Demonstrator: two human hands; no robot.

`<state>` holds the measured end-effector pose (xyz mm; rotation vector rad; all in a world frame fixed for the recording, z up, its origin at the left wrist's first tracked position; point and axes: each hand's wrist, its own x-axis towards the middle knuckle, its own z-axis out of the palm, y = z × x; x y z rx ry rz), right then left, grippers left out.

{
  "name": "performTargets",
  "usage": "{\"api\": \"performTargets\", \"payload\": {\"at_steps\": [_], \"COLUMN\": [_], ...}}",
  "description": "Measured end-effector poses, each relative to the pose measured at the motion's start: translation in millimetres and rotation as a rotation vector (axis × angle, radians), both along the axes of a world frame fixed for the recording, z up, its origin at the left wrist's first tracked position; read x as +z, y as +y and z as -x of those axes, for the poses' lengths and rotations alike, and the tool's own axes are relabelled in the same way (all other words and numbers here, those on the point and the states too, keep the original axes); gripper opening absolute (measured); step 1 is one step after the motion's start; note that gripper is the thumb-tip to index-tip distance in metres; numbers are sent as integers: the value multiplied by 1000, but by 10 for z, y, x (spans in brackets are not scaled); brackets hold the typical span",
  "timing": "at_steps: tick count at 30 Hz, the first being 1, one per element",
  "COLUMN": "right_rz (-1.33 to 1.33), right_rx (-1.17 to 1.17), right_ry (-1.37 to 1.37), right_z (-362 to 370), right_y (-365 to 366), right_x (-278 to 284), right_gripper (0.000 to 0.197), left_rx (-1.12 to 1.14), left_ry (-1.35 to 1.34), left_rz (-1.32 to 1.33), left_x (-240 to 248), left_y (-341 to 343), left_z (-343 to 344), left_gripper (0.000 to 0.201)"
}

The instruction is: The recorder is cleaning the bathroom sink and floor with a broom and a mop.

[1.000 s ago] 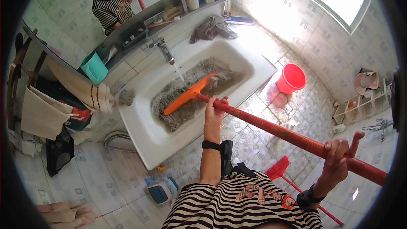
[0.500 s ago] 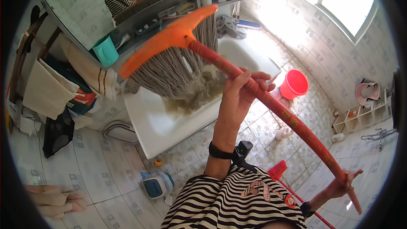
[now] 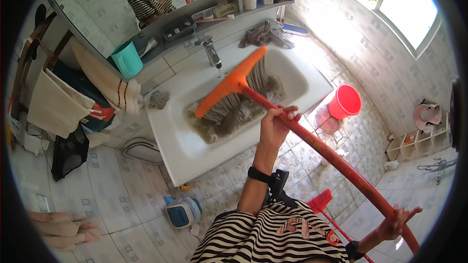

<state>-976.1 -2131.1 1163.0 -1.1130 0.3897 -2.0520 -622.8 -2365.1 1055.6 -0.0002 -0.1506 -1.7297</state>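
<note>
Head view, places told from the white sink:
Towels: two hang on a rack well left of the sink, draped to dry.
Cup: one teal cup stands on the ledge up-left of the sink, near the tap.
Mop: one; its orange head and grey strands lie in the sink's basin, in murky soapy water, likely so the strands soak and rinse.
Left hand: fingers wrapped closed round the red handle, just off the sink's right edge; gripping near the head probably gives it control.
Rag: one grey cloth lies bunched on the sink's far rim.
Bucket: one red bucket stands on the floor right of the sink.
Right hand: well right of and below the sink, at the handle's far end; fingers spread, only loosely cupping the handle, seemingly steadying it.
</note>
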Motion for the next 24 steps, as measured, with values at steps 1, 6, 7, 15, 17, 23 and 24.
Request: {"api": "performTargets", "payload": {"at_steps": [1, 6, 7, 15, 17, 23, 24], "right_rz": [2, -263, -262, -326, -314, -202, -167], "right_rx": [6, -117, -119, -106, -90, -33, -28], "right_ry": [-6, 132, 128, 189, 194, 164, 178], "right_z": [-36, -123, -170, -326, -316, -320, -322], "right_y": [-71, -426, -509, -869, -986, -1274, -1237], "right_x": [39, 208, 240, 258, 296, 518, 600], "right_gripper": [77, 77, 77, 79, 79, 75, 73], "left_rx": [5, -538, -551, 1065, 1109, 1053, 989], "left_ry": [-54, -941, -1224, -2445, -2564, -2912, -2835], "left_rz": [-78, -318, -179, 403, 483, 542, 505], "left_x": [-136, -349, -340, 482, 440, 269, 203], "left_y": [18, 52, 67, -918, -1219, -1650, -1658], "left_z": [-6, -348, -492, -2123, -2328, -2340, -2245], "left_gripper": [15, 36, 36, 25, 28, 38, 40]}}
